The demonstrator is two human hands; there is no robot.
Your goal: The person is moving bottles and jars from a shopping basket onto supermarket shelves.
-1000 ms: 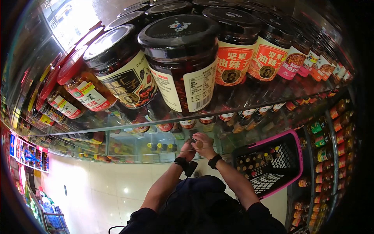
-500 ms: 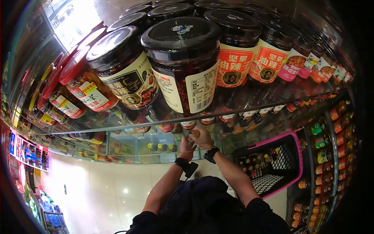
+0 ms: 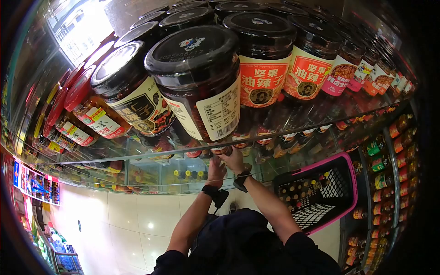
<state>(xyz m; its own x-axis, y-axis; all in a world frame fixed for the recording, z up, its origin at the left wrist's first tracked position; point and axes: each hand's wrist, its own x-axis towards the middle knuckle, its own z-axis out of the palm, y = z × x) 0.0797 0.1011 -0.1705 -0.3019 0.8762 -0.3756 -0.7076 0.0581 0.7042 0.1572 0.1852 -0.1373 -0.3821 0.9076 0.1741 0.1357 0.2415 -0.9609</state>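
Observation:
My right hand [image 3: 234, 161] reaches under the front edge of the upper glass shelf. Its fingers are closed round a small jar [image 3: 222, 151], which the glass and the fingers partly hide. Close beside it, my left hand [image 3: 216, 171] is raised with its fingers loosely apart, their tips partly covered by the shelf edge. Both wrists wear black bands. Directly above the hands, a large black-lidded jar of chili oil [image 3: 197, 87] stands at the front of the upper shelf, its back label facing me.
More jars with orange labels [image 3: 263, 81] and red lids [image 3: 79, 90] crowd the glass shelf [image 3: 137, 155]. A black basket with a pink rim [image 3: 354, 183], holding several bottles, stands at right. Bottle racks [image 3: 380, 197] line the right side. Small yellow-capped bottles [image 3: 188, 174] stand lower down.
My right hand, with a brown-capped small jar showing in it before, has moved slightly forward under the shelf edge. My left hand has shifted slightly left. The view has tilted a little.

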